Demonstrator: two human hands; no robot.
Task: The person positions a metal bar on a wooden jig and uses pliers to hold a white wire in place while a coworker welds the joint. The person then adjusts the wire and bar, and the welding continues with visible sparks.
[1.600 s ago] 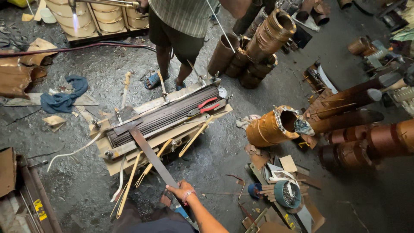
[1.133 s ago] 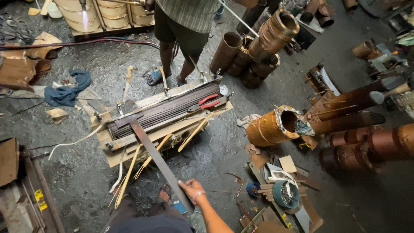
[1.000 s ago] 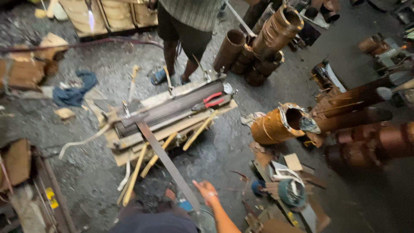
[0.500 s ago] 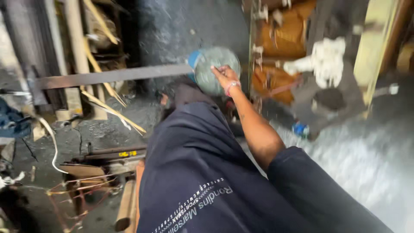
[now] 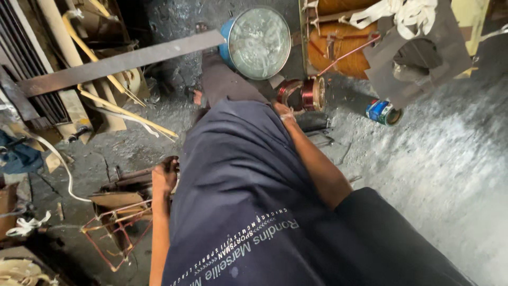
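My dark printed shirt fills the middle of the head view. My left hand (image 5: pixel 164 177) hangs low at the left with its fingers curled, against rusty metal pieces (image 5: pixel 127 182) on the floor; whether it grips them is unclear. My right arm reaches forward along my body. Only the wrist of my right hand (image 5: pixel 286 112) shows, and the shirt hides the fingers. It is close to a small copper wire spool (image 5: pixel 302 94). A long flat steel bar (image 5: pixel 121 61) lies across the upper left, and neither hand touches it.
A round blue-rimmed drum with a glassy face (image 5: pixel 259 42) stands ahead, beside a large orange wound coil (image 5: pixel 338 58). A blue can (image 5: pixel 383 112) lies on the grey floor at the right. A rusty wire frame (image 5: pixel 114 233) and wooden sticks (image 5: pixel 114 106) clutter the left.
The view has swung from the far work area down onto my own body. My right hand has let go of the flat bar's end and dropped to the floor by the spool.
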